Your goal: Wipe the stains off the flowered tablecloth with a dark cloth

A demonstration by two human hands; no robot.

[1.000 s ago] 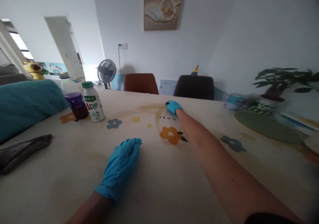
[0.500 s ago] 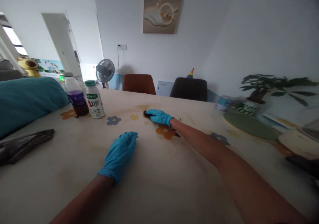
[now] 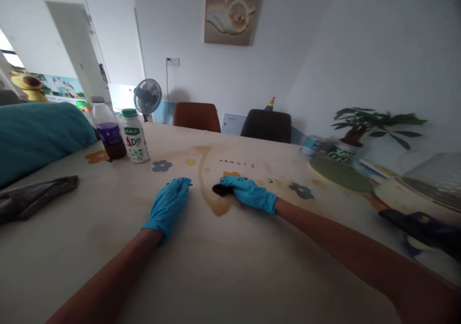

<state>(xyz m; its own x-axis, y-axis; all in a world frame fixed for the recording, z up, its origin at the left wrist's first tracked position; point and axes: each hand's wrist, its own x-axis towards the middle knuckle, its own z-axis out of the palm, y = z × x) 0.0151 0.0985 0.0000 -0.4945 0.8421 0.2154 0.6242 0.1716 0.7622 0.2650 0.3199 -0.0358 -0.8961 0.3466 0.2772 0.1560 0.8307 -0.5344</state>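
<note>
My right hand (image 3: 252, 193), in a blue glove, presses a small dark sponge-like pad (image 3: 222, 189) onto the patterned tablecloth (image 3: 201, 266). Its exact kind is hard to make out. A curved brown wet streak (image 3: 205, 182) runs over the cloth just left of the pad, ending in a point below it. My left hand (image 3: 169, 206), gloved in the same blue, lies on the cloth left of the streak, its fingers stretched forward and holding nothing. Printed flowers and the word "Flower" show on the cloth beyond my hands.
Left at the back stand a purple-labelled bottle (image 3: 111, 134) and a white green-capped bottle (image 3: 135, 137). A grey cloth (image 3: 36, 197) lies at left. On the right are a green round mat (image 3: 338, 174), a potted plant (image 3: 344, 151), a tub (image 3: 311, 145) and a lidded pot (image 3: 403, 197).
My right hand has drawn the dark pad nearer and slightly right, and the brown streak now shows along its path. My left hand stays nearly still; the view has shifted slightly.
</note>
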